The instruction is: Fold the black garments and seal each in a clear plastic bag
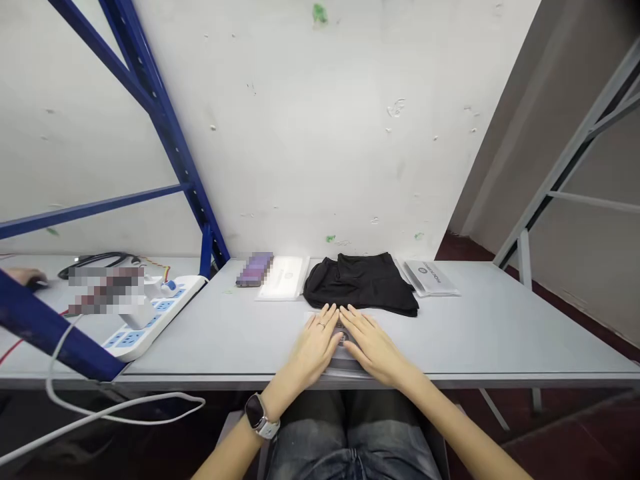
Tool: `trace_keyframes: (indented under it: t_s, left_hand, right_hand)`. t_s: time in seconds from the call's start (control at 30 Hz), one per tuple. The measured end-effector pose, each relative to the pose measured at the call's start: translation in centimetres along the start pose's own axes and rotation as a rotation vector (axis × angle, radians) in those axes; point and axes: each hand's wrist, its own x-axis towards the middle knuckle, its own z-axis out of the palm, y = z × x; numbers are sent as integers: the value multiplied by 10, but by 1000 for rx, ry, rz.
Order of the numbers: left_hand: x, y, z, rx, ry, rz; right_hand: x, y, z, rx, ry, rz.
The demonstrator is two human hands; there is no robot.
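Note:
My left hand (317,343) and my right hand (370,343) lie flat, fingers stretched out and tips nearly meeting, on a clear plastic bag (345,371) at the table's front edge. Something grey or dark shows inside the bag, with a round mark between my hands; most of it is covered. Just beyond my fingertips lies a folded black garment (360,283). Behind it to the left is a white packet (284,279), and to the right a plastic packet with printed lettering (431,279).
A blurred purple item (255,269) sits left of the white packet. At the left are a power strip (155,320) with plugs, a loose white cable (125,410) and a blue metal frame (170,127). Another person's hand (24,276) shows at the far left. A white wall (320,133) rises behind the table.

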Motion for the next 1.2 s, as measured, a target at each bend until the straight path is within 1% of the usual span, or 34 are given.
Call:
trace_keyframes:
  t_s: [0.07, 0.1, 0.17, 0.27, 0.33, 0.43, 0.53, 0.63, 0.7, 0.83, 0.93, 1.0, 1.07, 1.13, 1.2]
  left_hand:
    - [2, -3, 18, 17, -22, -21]
    - [0, -5, 24, 18, -26, -19]
    - [-4, -9, 31, 9, -32, -9]
    - [-11, -12, 32, -5, -53, -11]
    - [-12, -11, 32, -8, -61, -15]
    - [-12, -11, 34, -16, -40, -14]
    - [-13, -11, 36, -31, -27, -19]
    - [-14, -12, 33, -41, -58, -30]
    - [-15, -14, 29, -39, -97, -69]
    - [-20, -24, 20, -56, -177, -197]
    - [-22, -32, 12, -130, -233, -219]
    - [-22, -37, 7, -210, -268, -196]
    - [-23, -39, 1, -306, -275, -202]
    - [-24, -40, -2, -397, -249, -242]
    - [-25, -40, -4, -445, -221, -277]
  right_hand:
    - [5, 1, 12, 25, -50, 20]
    - [4, 1, 16, 31, -66, 27]
    - [1, 2, 21, 35, -89, 35]
    - [-3, 3, 23, 36, -118, 36]
    - [-4, 2, 24, 27, -110, 36]
    - [-3, 2, 26, 13, -79, 36]
    - [-3, 1, 27, 22, -88, 36]
    - [-4, 0, 23, 43, -104, 53]
    - [-8, -1, 15, 75, -142, 44]
    - [-26, -4, -6, 182, -290, -46]
    - [-47, -9, -13, 183, -341, -130]
    - [-63, -11, -10, 123, -324, -156]
    - [-78, -10, -2, 52, -265, -151]
    - [-91, -6, 1, 29, -168, -127]
    - [-104, 0, -5, 103, -50, -54]
